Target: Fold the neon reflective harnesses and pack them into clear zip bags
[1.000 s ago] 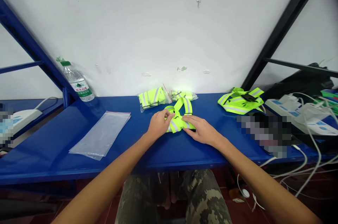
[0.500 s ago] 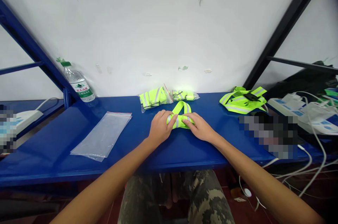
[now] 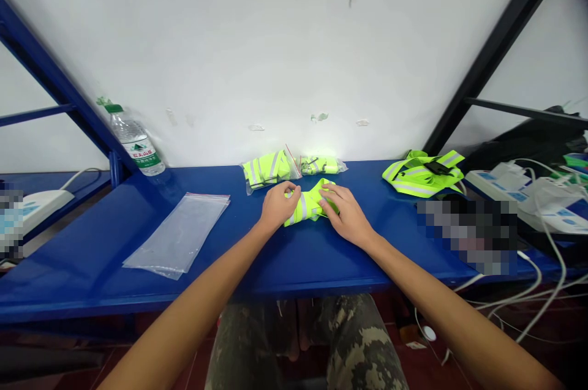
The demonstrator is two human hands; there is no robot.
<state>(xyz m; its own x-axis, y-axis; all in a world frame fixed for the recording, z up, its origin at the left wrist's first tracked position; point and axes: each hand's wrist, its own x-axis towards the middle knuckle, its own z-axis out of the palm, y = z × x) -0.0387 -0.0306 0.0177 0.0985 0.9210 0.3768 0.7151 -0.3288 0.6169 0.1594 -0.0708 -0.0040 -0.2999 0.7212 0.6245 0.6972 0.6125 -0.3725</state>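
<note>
A yellow-green reflective strap (image 3: 304, 207) with silver stripes lies folded into a bundle on the blue table, in front of my body. My left hand (image 3: 277, 206) grips its left end, fingers curled and thumb near the fingertips. On the other end, my right hand (image 3: 348, 213) holds the bundle with its fingers bent over the top. Part of the strap is hidden under the right fingers. Just behind the hands lie two clear bags, a left bag (image 3: 269, 169) and a right bag (image 3: 320, 165), each with similar folded strap inside.
Flat clear zip bags (image 3: 179, 234) are stacked on the left of the table (image 3: 275, 273). A water bottle (image 3: 140, 145) leans by the wall. At right sit a loose reflective strap bundle (image 3: 420, 177), a blurred-out object (image 3: 473, 234) and a power strip (image 3: 500, 191) with white cables.
The strap's upright loop has been folded down into the bundle. My left hand has shifted slightly left and up off the front face, and my right fingers have moved over the top.
</note>
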